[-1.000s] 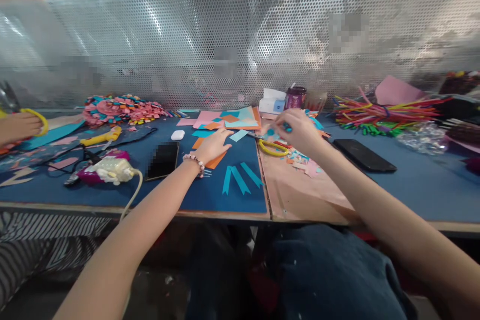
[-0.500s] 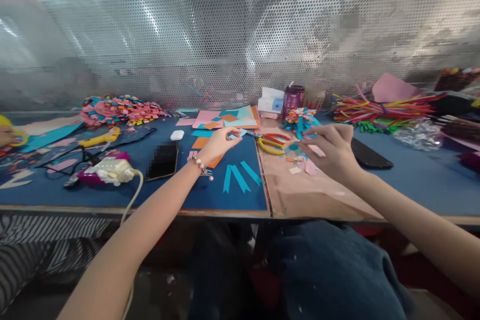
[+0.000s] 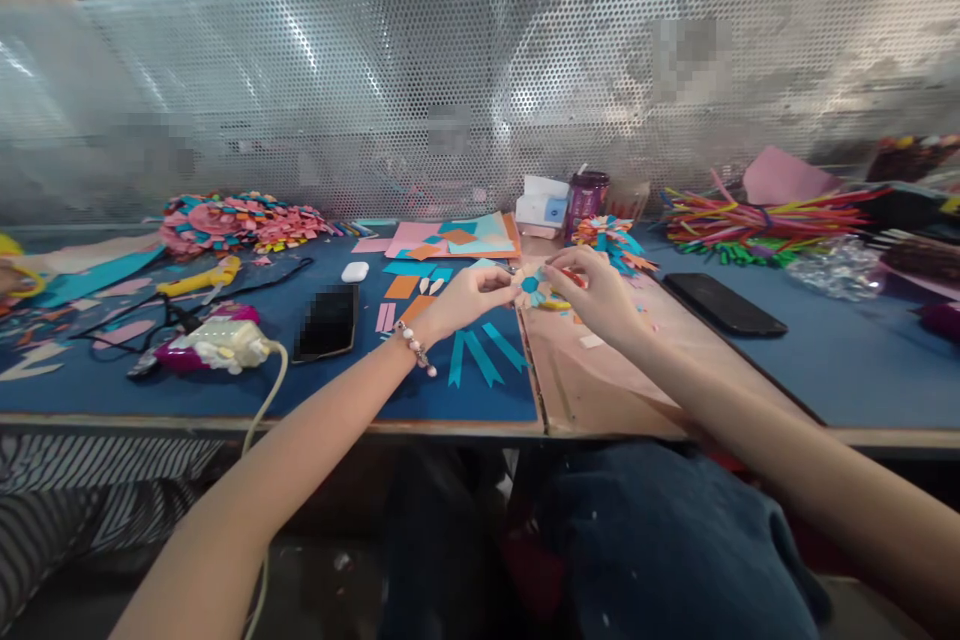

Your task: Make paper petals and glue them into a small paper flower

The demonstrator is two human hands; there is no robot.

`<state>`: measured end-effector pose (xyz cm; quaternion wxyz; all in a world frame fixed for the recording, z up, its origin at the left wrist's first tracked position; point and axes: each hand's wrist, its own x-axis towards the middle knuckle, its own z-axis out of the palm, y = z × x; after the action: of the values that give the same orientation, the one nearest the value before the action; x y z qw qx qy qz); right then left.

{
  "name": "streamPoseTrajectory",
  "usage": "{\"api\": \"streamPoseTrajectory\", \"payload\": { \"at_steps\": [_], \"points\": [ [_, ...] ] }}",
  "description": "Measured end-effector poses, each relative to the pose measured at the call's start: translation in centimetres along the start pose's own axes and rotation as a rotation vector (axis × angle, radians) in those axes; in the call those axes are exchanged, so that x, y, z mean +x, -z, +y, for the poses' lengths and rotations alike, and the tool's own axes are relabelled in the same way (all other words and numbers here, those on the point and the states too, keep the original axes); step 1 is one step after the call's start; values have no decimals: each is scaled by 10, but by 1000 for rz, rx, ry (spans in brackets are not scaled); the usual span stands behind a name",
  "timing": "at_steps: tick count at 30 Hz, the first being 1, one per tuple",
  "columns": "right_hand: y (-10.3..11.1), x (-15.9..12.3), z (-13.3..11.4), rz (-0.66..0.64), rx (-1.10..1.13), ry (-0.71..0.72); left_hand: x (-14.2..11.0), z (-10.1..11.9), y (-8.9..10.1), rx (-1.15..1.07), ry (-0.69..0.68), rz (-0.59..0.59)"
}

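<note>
Between my two hands is a small paper flower (image 3: 530,285) with a blue centre and pale petals. My left hand (image 3: 484,292) pinches its left edge between thumb and fingers. On the opposite side, my right hand (image 3: 589,288) has its fingertips closed on the flower's right edge. Scissors with red and yellow handles (image 3: 556,303) lie partly hidden behind the right hand. Below the hands, several blue paper strips (image 3: 478,357) with notched ends rest on the blue mat. Small white petal shapes (image 3: 430,286) and orange paper pieces (image 3: 402,287) lie left of my left hand.
At left are a phone (image 3: 327,322), a white earphone case (image 3: 355,271), a yellow glue gun (image 3: 201,276) and a corded power strip (image 3: 217,340). A black phone (image 3: 724,304) lies at right, near bundled coloured stems (image 3: 765,220). A purple cup (image 3: 587,202) stands behind.
My right hand has moved left and in towards my left hand, which has shifted slightly right. Both now meet at the paper flower. The black phone at right is uncovered.
</note>
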<state>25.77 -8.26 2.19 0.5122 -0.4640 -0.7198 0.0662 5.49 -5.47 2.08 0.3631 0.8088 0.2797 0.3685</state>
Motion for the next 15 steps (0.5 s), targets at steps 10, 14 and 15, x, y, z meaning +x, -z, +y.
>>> {"api": "streamPoseTrajectory", "payload": {
  "at_steps": [10,14,15],
  "points": [
    [-29,29,5,-208,362,-370,8,-16,36,24,114,191],
    [-49,36,-1,-402,287,-310,5,-35,60,172,143,324],
    [-54,35,-3,-453,259,-283,3,-39,63,231,135,299]
  ]
}}
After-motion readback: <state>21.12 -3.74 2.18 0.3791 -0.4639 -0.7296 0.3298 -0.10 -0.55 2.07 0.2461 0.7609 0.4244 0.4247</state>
